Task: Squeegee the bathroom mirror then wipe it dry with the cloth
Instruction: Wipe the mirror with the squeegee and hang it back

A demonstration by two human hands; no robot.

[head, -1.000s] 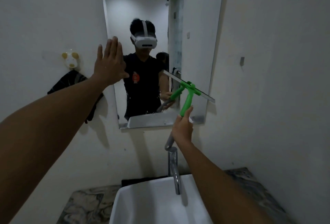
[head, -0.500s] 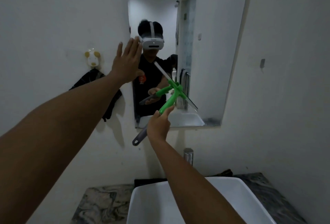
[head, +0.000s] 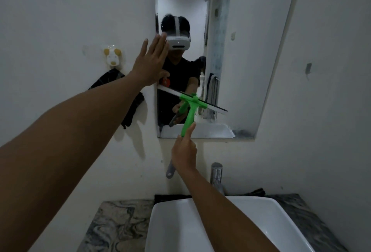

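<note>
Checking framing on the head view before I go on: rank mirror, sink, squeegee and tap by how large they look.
1. mirror
2. sink, though cut off by the frame and nearer the camera, so unsure against the mirror
3. squeegee
4. tap

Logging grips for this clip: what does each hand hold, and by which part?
The right hand grips the squeegee by its handle's lower part. The left hand holds nothing, fingers straight at the mirror edge.

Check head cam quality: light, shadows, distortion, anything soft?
Head view: dim, flat light, no glare on the mirror; soft shadows on the wall beneath the left hand and the squeegee gripped by the right hand; wide-angle bends the mirror edges; slightly soft overall.
</note>
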